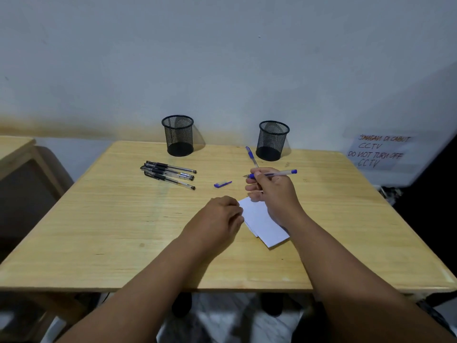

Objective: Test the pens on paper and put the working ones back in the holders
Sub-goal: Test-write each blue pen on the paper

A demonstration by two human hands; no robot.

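Observation:
My right hand grips an uncapped blue pen, held level above the table with its tip pointing left. Its blue cap lies on the wood to the left. My left hand rests with curled fingers against the left edge of a small stack of white paper. A second blue pen lies capped beside the right mesh holder. Several black pens lie bunched in front of the left mesh holder. Both holders look empty.
The wooden table stands against a grey wall. A handwritten CCTV notice hangs at the right. Another table's corner shows at the far left.

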